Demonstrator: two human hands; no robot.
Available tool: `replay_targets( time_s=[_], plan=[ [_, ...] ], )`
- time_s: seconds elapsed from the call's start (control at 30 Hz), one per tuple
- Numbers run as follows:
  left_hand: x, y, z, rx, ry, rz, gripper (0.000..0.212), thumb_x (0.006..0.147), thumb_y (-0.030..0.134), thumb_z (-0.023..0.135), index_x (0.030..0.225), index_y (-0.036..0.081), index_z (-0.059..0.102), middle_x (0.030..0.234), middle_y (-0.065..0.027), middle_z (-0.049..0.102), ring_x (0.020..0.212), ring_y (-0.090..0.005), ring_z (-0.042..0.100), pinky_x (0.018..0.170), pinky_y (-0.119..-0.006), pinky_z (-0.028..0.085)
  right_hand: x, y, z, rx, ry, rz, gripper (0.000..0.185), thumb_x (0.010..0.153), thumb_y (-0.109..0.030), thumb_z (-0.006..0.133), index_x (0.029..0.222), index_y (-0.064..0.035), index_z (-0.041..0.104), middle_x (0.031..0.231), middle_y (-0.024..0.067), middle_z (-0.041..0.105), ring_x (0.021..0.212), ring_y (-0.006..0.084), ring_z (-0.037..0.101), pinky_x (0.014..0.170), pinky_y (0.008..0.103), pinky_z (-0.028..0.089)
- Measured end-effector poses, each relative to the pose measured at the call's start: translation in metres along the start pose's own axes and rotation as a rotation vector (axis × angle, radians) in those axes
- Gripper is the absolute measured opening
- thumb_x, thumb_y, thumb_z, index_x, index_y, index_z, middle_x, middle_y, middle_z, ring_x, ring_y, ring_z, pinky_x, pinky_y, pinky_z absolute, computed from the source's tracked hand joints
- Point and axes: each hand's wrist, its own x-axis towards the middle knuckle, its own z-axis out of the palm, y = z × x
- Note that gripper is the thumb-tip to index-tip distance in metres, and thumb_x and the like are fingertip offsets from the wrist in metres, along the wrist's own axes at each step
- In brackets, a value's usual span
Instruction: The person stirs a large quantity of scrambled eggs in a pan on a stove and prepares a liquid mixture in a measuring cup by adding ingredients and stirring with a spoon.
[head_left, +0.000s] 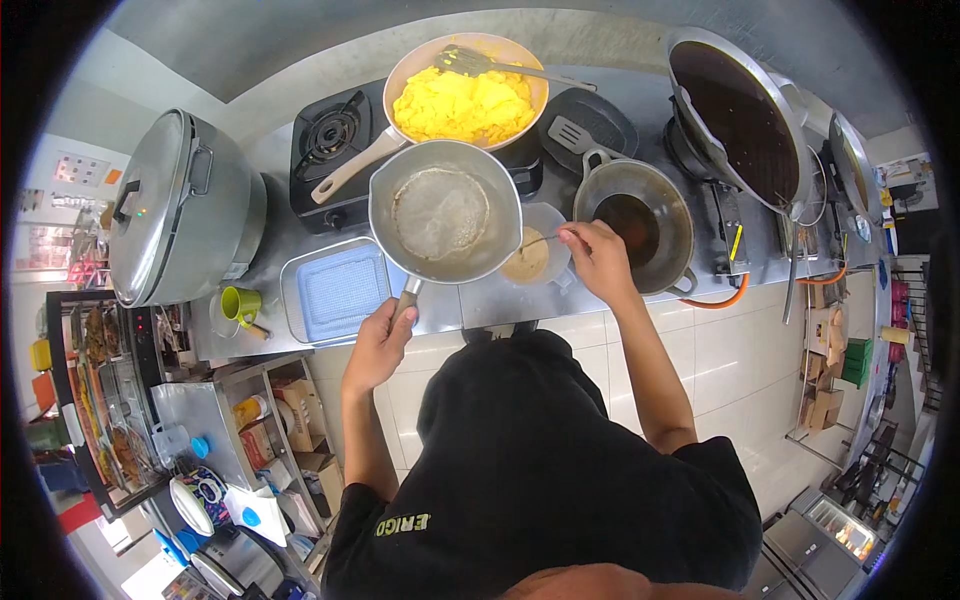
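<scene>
My left hand grips the handle of a metal saucepan with clear, bubbly liquid in it, raised over the counter edge. My right hand pinches a thin metal utensil whose far end reaches into a translucent plastic container of tan mixture. The pan's spout side overlaps that container in the view. Behind it, a light frying pan holds yellow scrambled egg and a dark slotted turner. Close to my right hand is a wok with dark liquid at its bottom.
A portable gas stove lies behind a wire-mesh basket on a blue tray. Further left stand a green mug and a large lidded pot. A square grill pan and a large pot of dark liquid are at the right.
</scene>
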Motion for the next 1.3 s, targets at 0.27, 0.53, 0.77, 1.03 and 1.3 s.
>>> replay_targets(
  time_s=[0.27, 0.53, 0.77, 1.03, 1.3],
  plan=[
    [0.006, -0.014, 0.017, 0.119, 0.062, 0.105, 0.04, 0.115, 0.028, 0.067, 0.089, 0.001, 0.052, 0.069, -0.0047, 0.043, 0.068, -0.0126, 0.038, 0.058, -0.036, 0.037, 0.0, 0.008, -0.016, -0.02, 0.113, -0.012, 0.019, 0.105, -0.019, 0.074, 0.111, -0.0042, 0.083, 0.091, 0.0103, 0.08, 0.077, 0.0247, 0.066, 0.073, 0.037, 0.056],
    [0.014, -0.004, 0.026, 0.226, 0.101, 0.197, 0.039, 0.114, 0.028, 0.068, 0.092, -0.001, 0.055, 0.068, -0.0101, 0.043, 0.065, -0.015, 0.039, 0.057, -0.038, 0.038, -0.007, 0.001, -0.023, -0.026, 0.124, 0.0, 0.018, 0.104, -0.017, 0.074, 0.112, -0.0039, 0.084, 0.096, 0.0098, 0.082, 0.078, 0.0242, 0.067, 0.074, 0.0362, 0.057],
    [0.013, 0.013, 0.024, 0.298, 0.104, 0.208, 0.038, 0.113, 0.028, 0.068, 0.093, -0.002, 0.057, 0.066, -0.0138, 0.045, 0.061, -0.0192, 0.04, 0.057, -0.04, 0.039, -0.01, 0.0, -0.023, -0.015, 0.142, 0.011, 0.018, 0.104, -0.017, 0.075, 0.112, -0.0035, 0.084, 0.097, 0.0111, 0.082, 0.078, 0.0244, 0.067, 0.074, 0.037, 0.058],
    [0.012, 0.018, 0.024, 0.324, 0.099, 0.213, 0.039, 0.113, 0.03, 0.069, 0.094, -0.003, 0.058, 0.065, -0.0143, 0.047, 0.059, -0.0193, 0.042, 0.056, -0.039, 0.04, -0.013, -0.002, -0.019, -0.004, 0.153, 0.028, 0.019, 0.105, -0.018, 0.074, 0.112, -0.0029, 0.083, 0.094, 0.0084, 0.081, 0.079, 0.0219, 0.067, 0.076, 0.035, 0.055],
    [0.012, 0.016, 0.022, 0.351, 0.106, 0.233, 0.038, 0.112, 0.029, 0.07, 0.094, -0.003, 0.059, 0.065, -0.0143, 0.048, 0.058, -0.0193, 0.043, 0.056, -0.039, 0.041, -0.014, -0.006, -0.019, -0.013, 0.131, 0.039, 0.019, 0.105, -0.017, 0.075, 0.113, -0.0024, 0.083, 0.094, 0.0085, 0.082, 0.08, 0.022, 0.068, 0.074, 0.035, 0.055]
  ],
)
